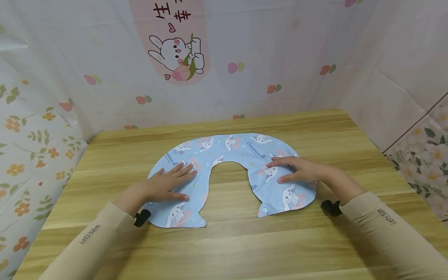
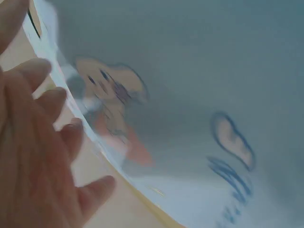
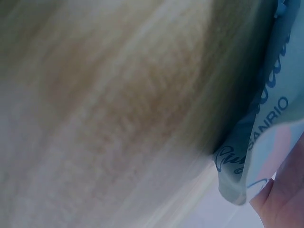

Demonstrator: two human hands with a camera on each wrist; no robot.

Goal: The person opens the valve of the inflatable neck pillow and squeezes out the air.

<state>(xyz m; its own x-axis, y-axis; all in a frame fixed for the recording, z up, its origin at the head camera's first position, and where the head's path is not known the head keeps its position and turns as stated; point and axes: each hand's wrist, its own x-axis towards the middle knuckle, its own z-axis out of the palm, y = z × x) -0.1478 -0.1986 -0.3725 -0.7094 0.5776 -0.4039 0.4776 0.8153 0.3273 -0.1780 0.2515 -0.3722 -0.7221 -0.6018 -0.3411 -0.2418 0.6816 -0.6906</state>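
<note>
A flat U-shaped light blue fabric piece [image 1: 241, 151], like a neck pillow cover, lies on the table with its opening toward me. White cartoon dogs and lettering are printed on it. My left hand [image 1: 163, 186] rests on its left arm, fingers spread and straight. On the right arm of the U lies my right hand [image 1: 302, 170], palm down, thumb apart from the fingers. The left wrist view shows the left hand [image 2: 40, 142] beside the printed fabric [image 2: 190, 90]. In the right wrist view the fabric's edge [image 3: 285, 95] stands slightly raised, and only part of the right hand [image 3: 285, 199] shows.
The wood-grain table [image 1: 231, 252] spreads around the fabric. Behind it hangs a white curtain [image 1: 266, 42] with a rabbit print, and flowered cloth [image 1: 21, 167] hangs at the left. Black wrist mounts [image 1: 142, 217] sit below both wrists, under beige sleeves [image 1: 87, 241].
</note>
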